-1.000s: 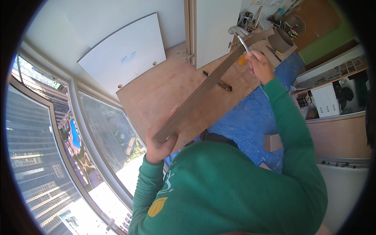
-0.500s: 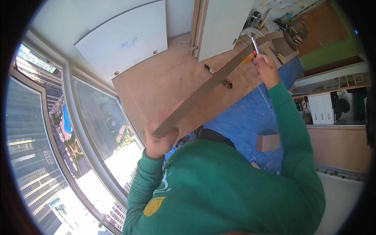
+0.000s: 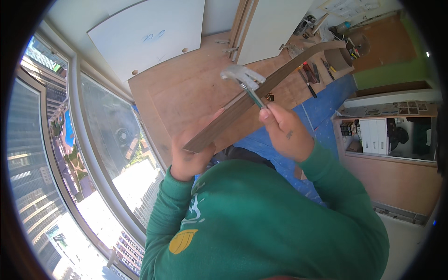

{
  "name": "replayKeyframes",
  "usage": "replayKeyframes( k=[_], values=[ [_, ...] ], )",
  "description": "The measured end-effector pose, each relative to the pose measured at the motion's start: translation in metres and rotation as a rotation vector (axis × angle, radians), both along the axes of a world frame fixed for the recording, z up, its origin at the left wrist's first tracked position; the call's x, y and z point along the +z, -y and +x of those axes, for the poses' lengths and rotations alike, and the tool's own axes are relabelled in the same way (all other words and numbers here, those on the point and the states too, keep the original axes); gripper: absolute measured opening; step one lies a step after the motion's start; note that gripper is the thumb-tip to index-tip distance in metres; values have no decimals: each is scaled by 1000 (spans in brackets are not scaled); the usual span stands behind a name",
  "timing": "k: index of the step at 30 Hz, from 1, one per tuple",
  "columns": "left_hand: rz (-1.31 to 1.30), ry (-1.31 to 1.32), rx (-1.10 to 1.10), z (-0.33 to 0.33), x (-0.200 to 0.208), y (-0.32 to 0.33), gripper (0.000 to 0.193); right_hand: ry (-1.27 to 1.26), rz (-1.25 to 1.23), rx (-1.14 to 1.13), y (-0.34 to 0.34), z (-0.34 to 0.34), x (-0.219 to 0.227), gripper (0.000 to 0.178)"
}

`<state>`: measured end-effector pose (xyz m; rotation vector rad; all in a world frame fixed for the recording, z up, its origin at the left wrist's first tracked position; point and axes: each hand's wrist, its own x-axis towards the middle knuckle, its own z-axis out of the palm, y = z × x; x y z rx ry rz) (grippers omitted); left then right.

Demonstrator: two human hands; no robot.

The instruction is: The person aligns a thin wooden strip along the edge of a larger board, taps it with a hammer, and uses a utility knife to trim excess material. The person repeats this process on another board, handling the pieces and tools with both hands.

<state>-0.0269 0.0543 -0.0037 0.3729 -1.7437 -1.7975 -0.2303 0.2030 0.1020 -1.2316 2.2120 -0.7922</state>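
My left hand is wrapped round the near end of a long brown wood-grain edging strip. The strip slants up to the right across the plywood surface and curls at its far end. In my right hand is a claw hammer, gripped by its dark green handle. Its metal head is raised above the strip, pointing up and left. A small black-and-yellow tool lies partly hidden just beyond the strip.
A plywood sheet spreads ahead, with blue sheeting below it. A white panel leans at the back left; a white door panel stands beside it. Pliers and other tools lie far right. Windows line the left side.
My right hand has moved left and nearer, bringing the hammer head into full view above the strip. My left hand keeps its hold on the strip's near end.
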Motion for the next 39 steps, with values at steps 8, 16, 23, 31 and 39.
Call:
replayKeyframes(
  k=[8, 16, 23, 31, 39],
  values=[
    [24, 0, 41, 2, -6, -8, 58, 89, -59, 209, 12, 63, 4, 31],
    [114, -199, 79, -10, -4, -16, 54, 141, -107, 280, 13, 80, -2, 31],
    [1, -141, 19, -6, -9, -15, 63, 180, -104, 418, 10, 83, 0, 32],
    [-40, -152, 52, -6, -12, -20, 63, 114, -81, 376, 10, 86, 2, 33],
    [-8, -119, 39, -2, -9, -20, 66, 19, -10, 155, 3, 67, 5, 34]
  ],
)
